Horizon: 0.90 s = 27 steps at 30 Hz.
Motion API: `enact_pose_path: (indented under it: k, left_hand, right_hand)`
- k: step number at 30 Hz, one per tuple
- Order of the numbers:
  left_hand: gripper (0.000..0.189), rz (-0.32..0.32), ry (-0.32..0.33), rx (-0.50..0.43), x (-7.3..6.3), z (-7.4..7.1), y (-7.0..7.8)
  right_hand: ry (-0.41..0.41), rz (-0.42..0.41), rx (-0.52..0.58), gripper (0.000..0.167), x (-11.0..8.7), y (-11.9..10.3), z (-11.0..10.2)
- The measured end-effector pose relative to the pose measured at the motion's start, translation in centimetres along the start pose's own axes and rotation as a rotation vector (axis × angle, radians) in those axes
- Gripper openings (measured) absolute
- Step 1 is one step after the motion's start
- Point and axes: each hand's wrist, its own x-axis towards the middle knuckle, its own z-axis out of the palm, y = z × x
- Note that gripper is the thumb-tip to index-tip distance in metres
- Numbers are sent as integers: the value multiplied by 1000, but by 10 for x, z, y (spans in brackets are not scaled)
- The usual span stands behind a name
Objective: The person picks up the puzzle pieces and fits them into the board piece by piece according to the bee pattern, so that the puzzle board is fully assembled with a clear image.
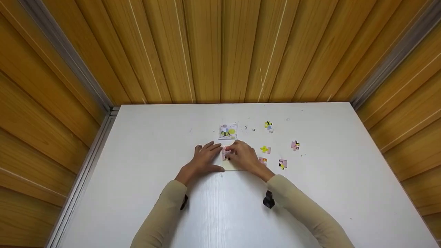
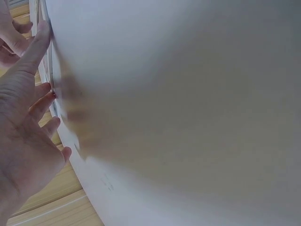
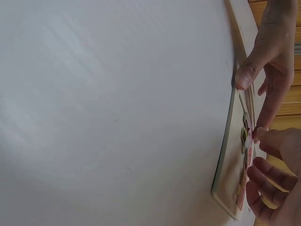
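A pale puzzle board lies on the white table, with pink jigsaw pieces in its upper left part. Along its left edge rests my left hand, fingers spread and thumb at the near corner. My right hand is over the board and pinches a pink puzzle piece near the upper left corner, its fingers covering much of it. In the right wrist view, pieces sit in the board beside the right fingertips. The left wrist view shows the left fingers touching the board's edge.
Just beyond the board is a square bee picture. Loose jigsaw pieces lie to the right: a yellow one, a bee-striped one, a pink one and another farther back. Wood-panelled walls enclose the table.
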Motion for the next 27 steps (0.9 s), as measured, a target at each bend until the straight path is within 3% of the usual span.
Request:
enact_pose_path:
  k: [4,13,20,27]
  left_hand:
    - [90,9,11,-11,0,-1,0]
    - [92,14,7,19,1,2,-3]
    - [92,7,2,27,0,3,0]
    - [90,34,31,36,1,1,-2]
  right_hand:
    - [-26,-21,14,22,1,1,4]
    - [-82,15,52,21,5,0,3]
    - [-85,-7,14,21,5,-2,2]
    - [-52,-68,-106,21,7,-6,2]
